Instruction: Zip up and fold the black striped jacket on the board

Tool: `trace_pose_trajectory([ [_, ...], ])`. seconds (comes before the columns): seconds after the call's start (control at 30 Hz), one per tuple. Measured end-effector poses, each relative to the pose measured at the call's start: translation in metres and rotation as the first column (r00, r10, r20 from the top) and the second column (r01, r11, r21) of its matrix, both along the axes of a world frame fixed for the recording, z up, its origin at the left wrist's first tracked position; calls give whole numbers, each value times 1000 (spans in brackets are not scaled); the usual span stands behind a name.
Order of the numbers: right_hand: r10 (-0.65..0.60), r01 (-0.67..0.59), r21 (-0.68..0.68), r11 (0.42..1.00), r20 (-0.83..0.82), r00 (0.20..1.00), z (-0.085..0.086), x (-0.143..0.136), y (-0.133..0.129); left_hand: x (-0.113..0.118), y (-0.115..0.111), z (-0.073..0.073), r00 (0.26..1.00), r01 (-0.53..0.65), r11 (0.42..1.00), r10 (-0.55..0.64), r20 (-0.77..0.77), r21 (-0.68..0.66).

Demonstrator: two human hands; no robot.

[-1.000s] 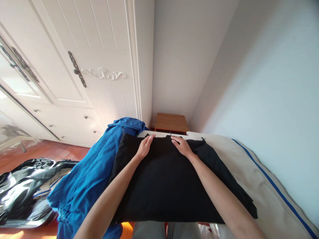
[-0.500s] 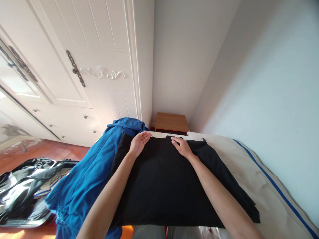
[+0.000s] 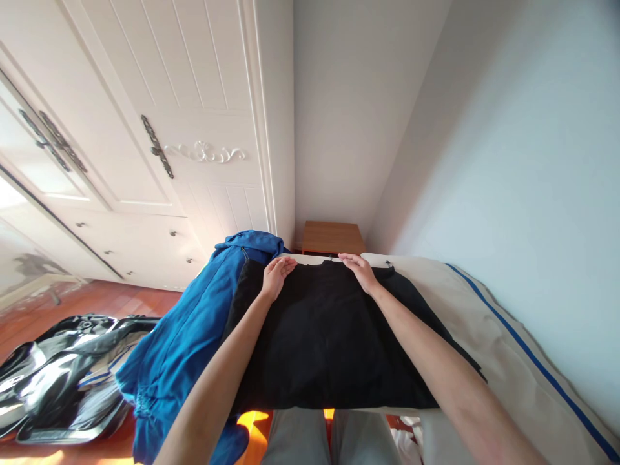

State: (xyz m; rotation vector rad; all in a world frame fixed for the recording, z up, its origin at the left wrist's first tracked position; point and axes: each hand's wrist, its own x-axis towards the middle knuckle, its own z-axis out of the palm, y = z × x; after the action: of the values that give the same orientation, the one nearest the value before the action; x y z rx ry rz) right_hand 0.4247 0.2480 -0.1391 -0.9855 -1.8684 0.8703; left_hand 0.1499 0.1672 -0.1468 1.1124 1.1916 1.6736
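Right hand (image 3: 359,271) slid farther; two hands flat, one black garment (image 3: 329,342).

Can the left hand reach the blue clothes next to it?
Probably yes. The left hand lies flat on the black garment, and the blue garment sits right beside it with nothing between them.

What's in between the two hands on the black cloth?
In the head view, only bare black cloth lies between the left hand and the right hand, along its far edge.
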Motion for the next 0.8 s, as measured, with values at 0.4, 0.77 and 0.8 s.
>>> trace_pose_trajectory([
  [0.4, -248, 44, 305, 951, 674, 695, -3, 73, 3, 1, -10, 3, 367, 44, 999, -22, -930, -6],
  [0.77, -284, 150, 246, 957, 714, 640, -29, 76, 28, 1, -2, -15, 298, 0, 999, -51, -953, -54],
  [0.8, -294, 152, 259, 954, 708, 642, -28, 76, 26, 0, -1, -14, 322, 7, 997, -71, -944, -72],
])
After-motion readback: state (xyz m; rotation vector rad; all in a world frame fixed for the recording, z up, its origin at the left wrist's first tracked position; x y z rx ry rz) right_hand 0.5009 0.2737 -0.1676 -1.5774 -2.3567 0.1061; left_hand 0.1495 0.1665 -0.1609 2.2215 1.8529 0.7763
